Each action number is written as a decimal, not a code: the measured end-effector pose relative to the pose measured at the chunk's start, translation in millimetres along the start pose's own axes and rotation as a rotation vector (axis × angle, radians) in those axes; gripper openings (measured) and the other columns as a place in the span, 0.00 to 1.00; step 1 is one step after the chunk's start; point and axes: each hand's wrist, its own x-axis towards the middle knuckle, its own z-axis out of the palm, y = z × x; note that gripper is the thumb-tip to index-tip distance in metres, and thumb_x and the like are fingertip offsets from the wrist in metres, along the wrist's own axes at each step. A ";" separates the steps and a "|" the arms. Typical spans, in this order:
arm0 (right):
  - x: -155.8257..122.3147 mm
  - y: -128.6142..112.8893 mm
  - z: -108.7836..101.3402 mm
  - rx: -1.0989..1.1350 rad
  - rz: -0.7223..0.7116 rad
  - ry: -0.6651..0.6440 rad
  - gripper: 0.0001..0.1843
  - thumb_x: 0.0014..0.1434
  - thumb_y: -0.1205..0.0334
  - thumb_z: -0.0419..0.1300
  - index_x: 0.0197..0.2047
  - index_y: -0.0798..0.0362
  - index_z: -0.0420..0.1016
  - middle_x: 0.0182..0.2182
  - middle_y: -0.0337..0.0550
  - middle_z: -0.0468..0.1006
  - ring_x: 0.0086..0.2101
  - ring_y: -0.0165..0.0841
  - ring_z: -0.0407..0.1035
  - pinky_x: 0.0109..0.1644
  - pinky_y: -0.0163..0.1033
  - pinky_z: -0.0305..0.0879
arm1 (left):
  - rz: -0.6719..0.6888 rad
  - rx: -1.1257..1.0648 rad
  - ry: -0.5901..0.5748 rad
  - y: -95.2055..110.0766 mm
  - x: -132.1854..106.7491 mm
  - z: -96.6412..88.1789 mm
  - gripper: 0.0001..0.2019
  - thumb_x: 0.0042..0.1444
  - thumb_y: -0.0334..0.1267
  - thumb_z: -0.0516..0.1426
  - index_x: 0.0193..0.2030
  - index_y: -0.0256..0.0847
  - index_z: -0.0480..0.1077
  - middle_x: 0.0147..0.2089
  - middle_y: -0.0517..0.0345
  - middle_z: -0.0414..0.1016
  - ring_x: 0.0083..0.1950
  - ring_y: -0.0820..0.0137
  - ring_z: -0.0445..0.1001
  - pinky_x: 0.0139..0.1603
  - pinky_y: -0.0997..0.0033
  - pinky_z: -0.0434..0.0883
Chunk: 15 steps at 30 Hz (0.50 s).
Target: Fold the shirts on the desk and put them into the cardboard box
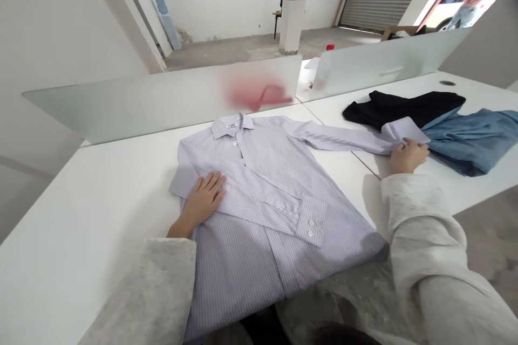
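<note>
A pale lilac striped shirt [263, 194] lies front up on the white table [81, 226], collar toward the far side. One sleeve is folded across the chest, its buttoned cuff near the middle. My left hand [204, 199] rests flat on the shirt's left side, fingers stretched out, pressing the folded sleeve. The other sleeve stretches out to the right. My right hand [407, 155] is closed on that sleeve's cuff [404, 132], far out to the right.
A black garment [404, 107] and a blue denim garment [473, 137] lie on the neighbouring table at the right. Frosted glass dividers [154, 99] stand along the far table edge, something red blurred behind one. Beyond lie a concrete floor and a pillar.
</note>
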 end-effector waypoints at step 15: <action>34.0 34.6 28.5 0.185 0.319 0.078 0.30 0.40 0.66 0.69 0.48 0.59 0.65 0.48 0.68 0.63 0.50 0.52 0.58 0.53 0.57 0.53 | 0.014 -0.012 -0.005 -6.2 -1.6 2.8 0.28 0.65 0.52 0.38 0.68 0.42 0.52 0.69 0.54 0.52 0.71 0.64 0.47 0.68 0.54 0.48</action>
